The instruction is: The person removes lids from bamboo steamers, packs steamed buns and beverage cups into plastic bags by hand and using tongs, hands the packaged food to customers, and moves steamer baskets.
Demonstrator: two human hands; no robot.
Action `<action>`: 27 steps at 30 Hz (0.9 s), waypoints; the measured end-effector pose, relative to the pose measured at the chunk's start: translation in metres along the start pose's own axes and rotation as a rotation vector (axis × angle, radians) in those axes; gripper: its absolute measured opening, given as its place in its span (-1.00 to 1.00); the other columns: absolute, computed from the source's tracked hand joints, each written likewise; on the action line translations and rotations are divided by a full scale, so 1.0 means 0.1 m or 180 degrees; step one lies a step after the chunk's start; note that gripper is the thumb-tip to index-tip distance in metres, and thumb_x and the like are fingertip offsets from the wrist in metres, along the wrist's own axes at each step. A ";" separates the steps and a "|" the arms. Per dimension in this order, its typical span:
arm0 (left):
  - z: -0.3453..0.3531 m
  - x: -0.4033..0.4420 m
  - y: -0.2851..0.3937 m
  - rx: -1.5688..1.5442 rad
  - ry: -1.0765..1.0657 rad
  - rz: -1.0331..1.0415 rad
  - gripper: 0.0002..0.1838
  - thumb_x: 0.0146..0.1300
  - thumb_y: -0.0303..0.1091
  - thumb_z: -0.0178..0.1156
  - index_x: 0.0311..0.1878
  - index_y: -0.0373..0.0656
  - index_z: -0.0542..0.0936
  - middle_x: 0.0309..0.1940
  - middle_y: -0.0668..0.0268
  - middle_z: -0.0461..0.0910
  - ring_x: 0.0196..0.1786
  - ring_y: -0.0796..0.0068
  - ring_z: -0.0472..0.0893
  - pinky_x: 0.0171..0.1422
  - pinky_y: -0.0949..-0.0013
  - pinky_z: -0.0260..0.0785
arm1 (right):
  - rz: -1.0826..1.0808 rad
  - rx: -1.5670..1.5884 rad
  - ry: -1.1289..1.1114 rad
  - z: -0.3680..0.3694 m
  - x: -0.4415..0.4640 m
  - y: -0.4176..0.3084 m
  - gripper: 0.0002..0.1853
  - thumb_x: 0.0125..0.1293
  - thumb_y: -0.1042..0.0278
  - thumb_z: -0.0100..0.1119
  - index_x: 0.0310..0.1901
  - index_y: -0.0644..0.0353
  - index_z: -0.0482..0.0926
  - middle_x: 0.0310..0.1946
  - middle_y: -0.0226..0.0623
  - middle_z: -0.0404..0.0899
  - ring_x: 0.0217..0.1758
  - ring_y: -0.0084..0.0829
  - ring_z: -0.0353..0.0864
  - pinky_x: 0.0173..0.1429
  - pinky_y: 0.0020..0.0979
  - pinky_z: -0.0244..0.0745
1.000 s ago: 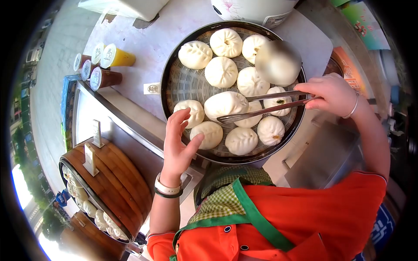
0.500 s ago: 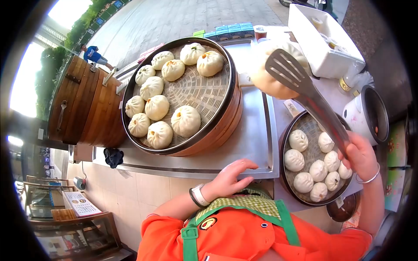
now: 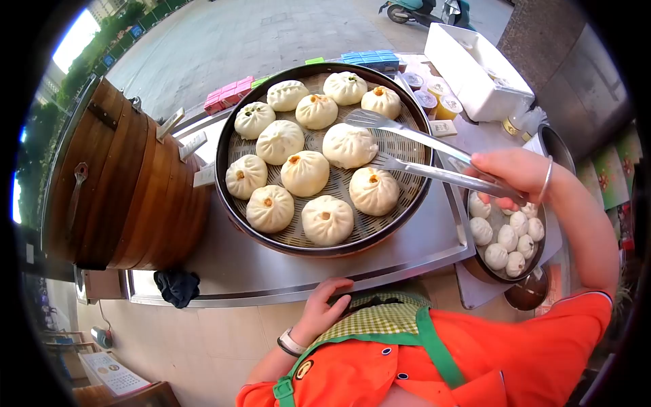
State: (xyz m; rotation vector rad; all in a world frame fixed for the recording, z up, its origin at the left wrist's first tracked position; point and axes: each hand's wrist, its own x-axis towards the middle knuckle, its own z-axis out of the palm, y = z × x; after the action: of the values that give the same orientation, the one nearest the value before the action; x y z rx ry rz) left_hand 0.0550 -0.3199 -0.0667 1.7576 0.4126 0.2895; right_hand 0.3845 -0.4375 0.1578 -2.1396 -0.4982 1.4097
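My right hand (image 3: 513,178) is closed round the metal tongs (image 3: 434,178), which reach left over a large round bamboo steamer (image 3: 234,214). The tong arms are spread, one tip at the upper right of a steamed bun (image 3: 349,144) and the other at its lower right. That bun rests on the woven liner near the middle, among several other pleated buns (image 3: 305,173), some with orange or green filling at the top. Empty, my left hand (image 3: 324,308) lies at the counter's front edge with fingers apart.
Tall stacked wooden steamers (image 3: 122,190) stand on the left. A smaller steamer (image 3: 468,237) with several small buns is at lower right. Behind are lidded drink cups (image 3: 449,107), a white foam box (image 3: 475,71), and blue and pink boxes (image 3: 229,96). A black cloth (image 3: 176,287) hangs at the counter edge.
The tongs moved left from beside the large steamer to over it. The bun they held now sits in it, and the tongs have opened. My view shifted.
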 end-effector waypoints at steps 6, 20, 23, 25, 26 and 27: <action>-0.19 0.04 -0.20 -0.0130 -0.0359 0.0003 -0.72 0.12 -0.42 0.14 -0.07 -0.25 0.49 -0.15 0.15 0.50 -0.07 0.24 0.50 0.04 0.34 0.34 | -0.0266 0.0578 0.0766 -0.38 -1.14 0.86 -0.50 0.37 0.03 -0.19 -0.07 0.44 0.41 -0.59 -0.25 0.49 -0.83 -0.64 0.29 -0.79 -0.62 0.18; -0.30 2.10 1.68 0.3047 -0.0211 0.1669 -0.70 0.05 -0.40 0.14 -0.11 -0.23 0.50 -0.13 0.15 0.50 0.03 0.18 0.43 0.06 0.29 0.30 | -0.1653 0.2468 0.0328 -0.24 -0.83 2.51 -0.40 0.38 -0.06 -0.27 0.12 0.41 0.27 -0.47 -0.21 0.47 -0.77 -0.62 0.34 -0.73 -0.66 0.25; -0.10 2.55 1.35 0.4494 -0.0409 0.1336 -0.51 -0.01 -0.28 0.17 0.06 -0.15 0.43 -0.03 0.16 0.46 0.14 0.21 0.36 0.22 0.18 0.16 | -0.1513 0.2513 0.0316 -0.34 -0.76 2.72 -0.39 0.38 -0.07 -0.27 0.13 0.40 0.27 -0.48 -0.23 0.46 -0.77 -0.63 0.33 -0.73 -0.67 0.25; -0.03 2.68 1.23 0.4531 -0.0828 0.0563 -0.50 -0.02 -0.30 0.13 0.09 -0.09 0.42 -0.05 0.18 0.47 0.14 0.23 0.37 0.27 0.11 0.08 | -0.1481 0.2558 0.0368 -0.39 -0.73 2.92 -0.38 0.36 -0.10 -0.26 0.14 0.38 0.26 -0.48 -0.25 0.46 -0.78 -0.63 0.31 -0.73 -0.66 0.24; 0.00 2.69 1.23 0.4563 -0.0853 0.0540 -0.50 -0.02 -0.30 0.13 0.09 -0.09 0.42 -0.05 0.18 0.47 0.14 0.23 0.37 0.27 0.11 0.08 | -0.1446 0.2594 0.0377 -0.42 -0.72 2.99 -0.37 0.36 -0.12 -0.25 0.14 0.37 0.27 -0.48 -0.25 0.46 -0.78 -0.63 0.30 -0.74 -0.65 0.23; 0.01 2.67 1.23 0.4503 -0.0752 0.0473 -0.53 -0.02 -0.32 0.11 0.05 -0.08 0.44 -0.06 0.20 0.48 0.13 0.24 0.38 0.28 0.09 0.07 | -0.1405 0.2627 0.0385 -0.44 -0.72 3.05 -0.36 0.35 -0.13 -0.24 0.14 0.37 0.27 -0.48 -0.25 0.46 -0.78 -0.63 0.30 -0.74 -0.64 0.22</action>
State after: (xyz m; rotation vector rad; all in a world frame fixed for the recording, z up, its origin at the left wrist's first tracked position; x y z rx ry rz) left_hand 0.3115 -0.2311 0.0454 3.1676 0.3116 -0.1989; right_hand 0.4027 -0.7298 0.0391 -1.3329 -0.2473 0.9817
